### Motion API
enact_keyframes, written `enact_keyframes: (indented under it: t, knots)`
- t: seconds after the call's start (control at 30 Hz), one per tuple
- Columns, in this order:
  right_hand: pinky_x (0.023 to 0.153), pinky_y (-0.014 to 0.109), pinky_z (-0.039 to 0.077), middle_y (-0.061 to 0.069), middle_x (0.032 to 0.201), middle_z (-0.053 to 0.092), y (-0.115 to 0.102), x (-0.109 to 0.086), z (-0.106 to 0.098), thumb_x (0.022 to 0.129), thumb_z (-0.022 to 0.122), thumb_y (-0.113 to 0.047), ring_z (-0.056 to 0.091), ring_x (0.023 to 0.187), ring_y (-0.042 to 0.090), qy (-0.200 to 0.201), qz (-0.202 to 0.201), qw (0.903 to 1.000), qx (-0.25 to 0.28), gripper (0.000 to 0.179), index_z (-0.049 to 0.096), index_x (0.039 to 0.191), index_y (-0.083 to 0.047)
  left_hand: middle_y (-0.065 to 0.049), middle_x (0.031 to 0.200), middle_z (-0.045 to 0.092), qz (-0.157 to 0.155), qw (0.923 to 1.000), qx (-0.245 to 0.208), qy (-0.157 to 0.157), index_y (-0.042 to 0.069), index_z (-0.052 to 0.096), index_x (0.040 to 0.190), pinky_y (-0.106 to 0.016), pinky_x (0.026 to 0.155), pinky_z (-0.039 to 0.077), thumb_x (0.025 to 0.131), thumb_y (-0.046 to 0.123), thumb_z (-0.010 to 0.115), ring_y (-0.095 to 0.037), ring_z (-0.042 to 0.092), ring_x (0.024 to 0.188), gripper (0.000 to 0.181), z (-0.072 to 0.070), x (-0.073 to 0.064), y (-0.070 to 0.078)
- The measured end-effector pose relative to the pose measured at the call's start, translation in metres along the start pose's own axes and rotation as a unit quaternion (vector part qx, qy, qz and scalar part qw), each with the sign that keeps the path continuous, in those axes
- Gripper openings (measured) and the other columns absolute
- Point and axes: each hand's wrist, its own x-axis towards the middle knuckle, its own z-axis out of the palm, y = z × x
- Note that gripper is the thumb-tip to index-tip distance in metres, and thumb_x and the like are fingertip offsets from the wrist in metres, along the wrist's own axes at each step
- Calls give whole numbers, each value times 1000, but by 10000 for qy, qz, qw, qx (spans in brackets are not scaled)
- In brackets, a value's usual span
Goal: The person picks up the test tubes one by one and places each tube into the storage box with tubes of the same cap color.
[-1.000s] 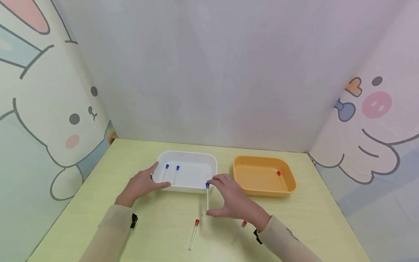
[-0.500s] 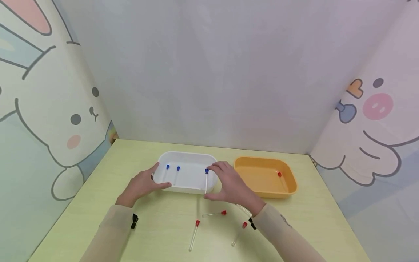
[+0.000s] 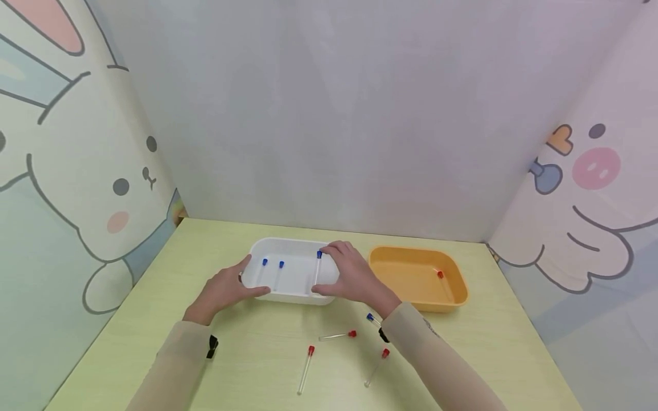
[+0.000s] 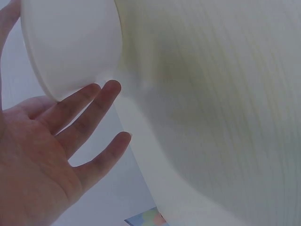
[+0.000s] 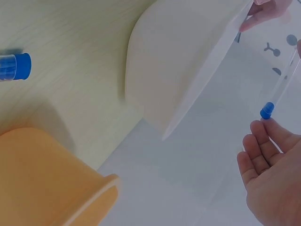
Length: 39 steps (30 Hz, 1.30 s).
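My left hand point(image 3: 222, 289) holds the left end of the white tray point(image 3: 295, 297), thumb at the front wall and fingers at the side. In the left wrist view, fingertips touch the tray's outside point(image 4: 70, 47). My right hand point(image 3: 354, 275) pinches a clear test tube with a blue cap point(image 3: 317, 269) lengthwise above the tray's right part. Its fingers are at the cap and its thumb is at the lower end. In the right wrist view, the blue cap point(image 5: 267, 110) meets a fingertip. Two blue-capped tubes point(image 3: 280, 270) lie inside the tray on the left.
An orange tray point(image 3: 406, 304) stands to the right, with a red-capped tube point(image 3: 444, 283) in it. In front, several red-capped tubes, such as one point(image 3: 307, 368), lie on the table. A blue-capped tube point(image 3: 372, 318) lies partly hidden under my right forearm.
My right hand has carried the blue-capped tube forward and slightly left, from the front of the white tray to above it. The left hand stays at the tray's end.
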Motion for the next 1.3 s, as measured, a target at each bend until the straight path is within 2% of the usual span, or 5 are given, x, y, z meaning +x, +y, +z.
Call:
enact_keyframes:
  t: [0.33,0.5,0.9,1.13,1.3]
  knots:
    - [111,45,47,9,142,55,6,28,18,80,83,-55,50,130,27,-84,260,9994,194,83,57,141,-6,-27,136,64,-1,10000,-61,23,3,25,163,-28,68,42,76,72,77,-25,59,96,122,0,-2,1]
    - [110,43,48,8,142,55,8,39,27,80,82,-58,50,128,25,-266,447,9985,175,84,57,142,-7,-27,137,63,-24,10000,-84,16,4,25,163,-29,68,42,77,71,78,-25,59,96,121,-1,-1,2]
    - [112,46,47,9,143,56,6,53,50,79,84,-57,51,128,26,-622,675,9957,112,84,57,142,-9,-28,145,58,-128,9999,-96,-35,6,24,164,-31,72,44,76,73,77,-27,59,102,122,-1,-2,2]
    - [118,47,40,7,141,60,1,59,57,79,81,-61,53,131,25,-804,577,9945,-335,83,58,142,-12,-28,147,57,-97,9999,-88,-18,6,24,164,-31,73,45,75,76,76,-26,60,103,124,-1,-2,1]
    - [124,48,33,6,146,58,3,63,64,80,79,-65,50,139,26,-982,681,9910,-602,85,57,144,-14,-29,147,56,-115,9999,-103,-12,6,24,164,-32,75,46,74,77,76,-27,59,103,125,-1,-2,1]
